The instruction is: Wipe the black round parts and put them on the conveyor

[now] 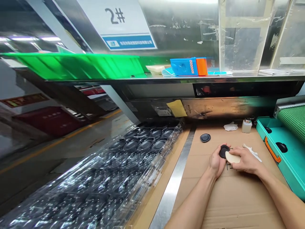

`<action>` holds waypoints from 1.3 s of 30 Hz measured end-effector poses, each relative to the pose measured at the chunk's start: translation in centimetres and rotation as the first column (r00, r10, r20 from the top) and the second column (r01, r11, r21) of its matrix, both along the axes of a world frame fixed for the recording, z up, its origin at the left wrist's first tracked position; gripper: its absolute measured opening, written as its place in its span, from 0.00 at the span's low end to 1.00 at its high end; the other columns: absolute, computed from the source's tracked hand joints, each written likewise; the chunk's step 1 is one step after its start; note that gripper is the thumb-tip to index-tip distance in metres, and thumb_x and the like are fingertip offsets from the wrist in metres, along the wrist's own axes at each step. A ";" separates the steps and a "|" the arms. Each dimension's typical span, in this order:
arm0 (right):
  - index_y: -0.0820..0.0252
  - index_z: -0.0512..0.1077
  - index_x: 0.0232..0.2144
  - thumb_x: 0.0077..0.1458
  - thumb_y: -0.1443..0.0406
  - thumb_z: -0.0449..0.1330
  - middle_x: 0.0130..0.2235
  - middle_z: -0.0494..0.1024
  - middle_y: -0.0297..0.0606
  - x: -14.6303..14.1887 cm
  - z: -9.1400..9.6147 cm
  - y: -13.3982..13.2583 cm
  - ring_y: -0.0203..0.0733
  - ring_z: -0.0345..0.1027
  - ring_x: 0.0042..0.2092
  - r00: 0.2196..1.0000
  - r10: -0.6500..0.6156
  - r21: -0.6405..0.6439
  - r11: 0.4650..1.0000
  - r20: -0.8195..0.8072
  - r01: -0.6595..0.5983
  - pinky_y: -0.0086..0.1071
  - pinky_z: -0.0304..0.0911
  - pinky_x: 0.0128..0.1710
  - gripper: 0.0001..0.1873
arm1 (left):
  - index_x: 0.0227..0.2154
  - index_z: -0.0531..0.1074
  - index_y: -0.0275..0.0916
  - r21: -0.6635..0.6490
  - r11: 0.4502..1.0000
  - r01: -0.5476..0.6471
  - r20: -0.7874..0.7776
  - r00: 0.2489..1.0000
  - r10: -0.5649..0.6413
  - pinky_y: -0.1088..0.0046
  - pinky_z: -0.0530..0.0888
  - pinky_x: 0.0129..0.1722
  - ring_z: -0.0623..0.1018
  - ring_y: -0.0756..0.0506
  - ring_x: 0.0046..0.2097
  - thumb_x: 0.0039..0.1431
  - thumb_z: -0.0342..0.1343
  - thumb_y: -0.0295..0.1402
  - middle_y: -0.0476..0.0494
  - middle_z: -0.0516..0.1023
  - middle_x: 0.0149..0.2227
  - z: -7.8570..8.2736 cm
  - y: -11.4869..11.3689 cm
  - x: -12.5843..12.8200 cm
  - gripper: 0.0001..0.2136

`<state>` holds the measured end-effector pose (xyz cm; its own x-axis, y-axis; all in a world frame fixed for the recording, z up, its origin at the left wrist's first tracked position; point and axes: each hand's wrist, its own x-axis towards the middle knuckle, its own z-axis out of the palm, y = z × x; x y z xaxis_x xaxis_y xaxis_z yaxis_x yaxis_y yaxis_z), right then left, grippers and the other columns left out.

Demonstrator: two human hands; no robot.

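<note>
Brown cardboard (233, 197) covered the bench at the lower right of the frame, below a steel shelf. Just right of centre, my left hand (215, 163) pinched a black round disc (223, 150) between thumb and fingers. My right hand (247, 160) was closed around a beige pad (232, 157) laid against the disc's edge. I judged the wiping of this piece to be midway. A second disc (205, 137) lay loose on the cardboard further up. Two more sat in the teal bin (286, 173) at the right edge, and rows of them filled the clear trays (152, 171) at the left. Which of these were already wiped I could not tell. Glare blurred the nearer trays, my fingers hid most of the pad, and the bin ran out of frame.
</note>
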<state>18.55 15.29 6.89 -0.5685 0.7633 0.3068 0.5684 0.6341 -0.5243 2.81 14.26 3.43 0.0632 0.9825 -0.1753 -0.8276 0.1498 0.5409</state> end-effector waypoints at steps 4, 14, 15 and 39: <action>0.56 0.72 0.52 0.50 0.68 0.61 0.48 0.73 0.42 -0.9 -1.0 -0.2 0.45 0.69 0.48 0.996 -0.011 0.066 0.998 -0.088 0.017 0.37 0.66 0.49 0.24 | 0.42 0.74 0.35 -0.027 1.000 -0.015 0.006 1.000 0.015 0.59 0.71 0.56 0.78 0.40 0.50 0.66 0.50 0.36 0.36 0.79 0.45 -0.1 0.2 0.0 0.12; 0.55 0.65 0.60 0.62 0.60 0.56 0.53 0.69 0.45 -3.1 -2.6 -0.7 0.47 0.71 0.47 0.979 -0.202 0.139 0.969 -0.041 0.206 0.38 0.70 0.44 0.25 | 0.42 0.75 0.34 -0.081 0.997 0.011 0.054 0.999 -0.007 0.61 0.73 0.55 0.78 0.40 0.51 0.68 0.46 0.36 0.35 0.80 0.46 0.3 0.3 -0.1 0.14; 0.54 0.65 0.60 0.61 0.61 0.56 0.53 0.70 0.44 -3.1 -2.6 -0.7 0.46 0.71 0.47 0.986 -0.167 0.143 0.975 -0.017 0.168 0.37 0.70 0.43 0.25 | 0.41 0.75 0.34 -0.091 0.996 0.019 0.066 0.998 -0.013 0.61 0.74 0.55 0.78 0.41 0.51 0.68 0.46 0.36 0.35 0.80 0.46 0.2 0.4 -0.1 0.15; 0.58 0.74 0.42 0.65 0.65 0.50 0.39 0.74 0.45 1.8 -1.8 1.5 0.46 0.69 0.38 0.860 -0.478 0.175 0.875 0.177 0.451 0.37 0.62 0.36 0.12 | 0.45 0.75 0.34 -0.023 0.994 -0.111 0.091 0.989 0.112 0.60 0.76 0.44 0.78 0.36 0.50 0.60 0.51 0.32 0.32 0.77 0.50 1.6 0.5 -3.3 0.14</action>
